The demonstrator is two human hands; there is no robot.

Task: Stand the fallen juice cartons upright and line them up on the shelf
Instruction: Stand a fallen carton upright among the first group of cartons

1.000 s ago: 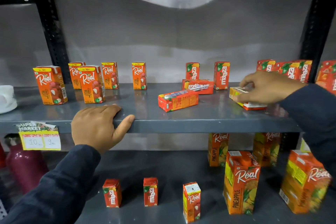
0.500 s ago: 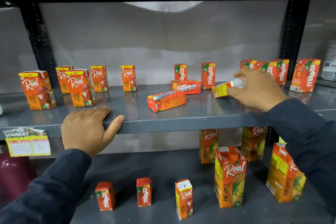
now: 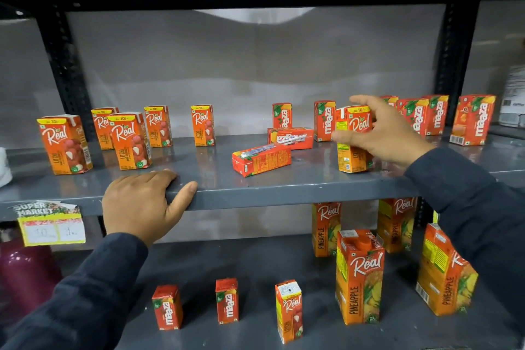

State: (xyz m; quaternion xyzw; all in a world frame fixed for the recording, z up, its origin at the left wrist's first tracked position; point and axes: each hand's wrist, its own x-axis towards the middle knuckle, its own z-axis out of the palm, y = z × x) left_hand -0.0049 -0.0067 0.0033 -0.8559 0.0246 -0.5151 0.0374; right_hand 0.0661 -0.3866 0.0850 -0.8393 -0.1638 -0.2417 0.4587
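Observation:
On the grey middle shelf (image 3: pixel 284 193) two small orange cartons lie on their sides: one near the front (image 3: pixel 261 162) and one behind it (image 3: pixel 291 138). My right hand (image 3: pixel 383 131) holds a Real carton (image 3: pixel 353 148) that stands upright on the shelf just right of them, thumb across its front, fingers behind, index finger raised over its top. My left hand (image 3: pixel 142 202) rests on the shelf's front edge and holds nothing. Several Real litchi cartons (image 3: pixel 130 140) stand at the left. Maaza cartons (image 3: pixel 324 121) stand at the back and to the right (image 3: pixel 473 119).
The lower shelf holds small cartons (image 3: pixel 227 301) and tall Real pineapple cartons (image 3: pixel 359 275). A price tag (image 3: pixel 51 221) hangs on the shelf edge at left, above a maroon bottle (image 3: pixel 25 273). Black uprights (image 3: pixel 65 71) frame the bay.
My right hand lifted the fallen Real carton off the shelf, turned it and set it standing upright. My left hand stayed on the shelf edge.

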